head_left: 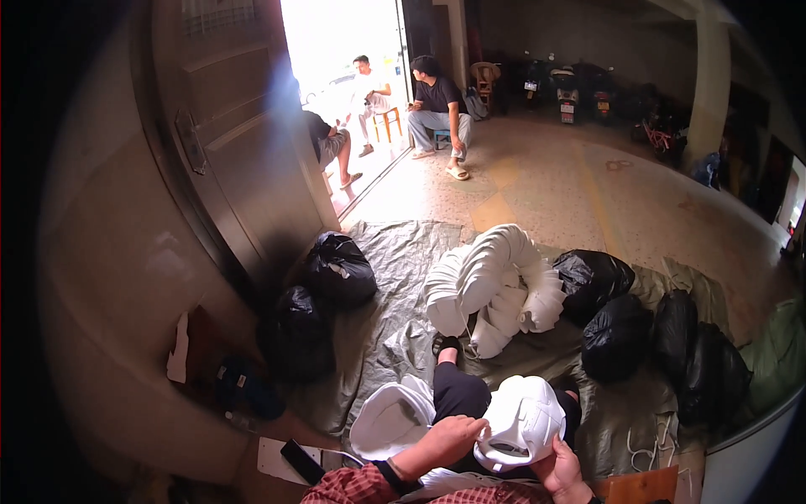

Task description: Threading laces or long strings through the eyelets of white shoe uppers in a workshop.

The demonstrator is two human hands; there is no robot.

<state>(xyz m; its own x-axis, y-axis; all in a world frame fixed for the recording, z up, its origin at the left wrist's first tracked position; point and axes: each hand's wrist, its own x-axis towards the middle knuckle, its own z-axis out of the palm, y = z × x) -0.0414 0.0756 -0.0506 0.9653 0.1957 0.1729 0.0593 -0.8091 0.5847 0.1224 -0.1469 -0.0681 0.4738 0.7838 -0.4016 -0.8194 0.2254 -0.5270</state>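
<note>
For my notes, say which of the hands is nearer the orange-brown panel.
Right. The right hand, holding the white cap from the right, is just left of the panel; the left hand, at the cap's left side, is farther.

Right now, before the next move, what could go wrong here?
The white cap might slip, since the left hand and right hand seem to hold only its edges.
A foot close to the nested white caps could knock them.
The left sleeve could brush the dark, flat device near it.
</note>
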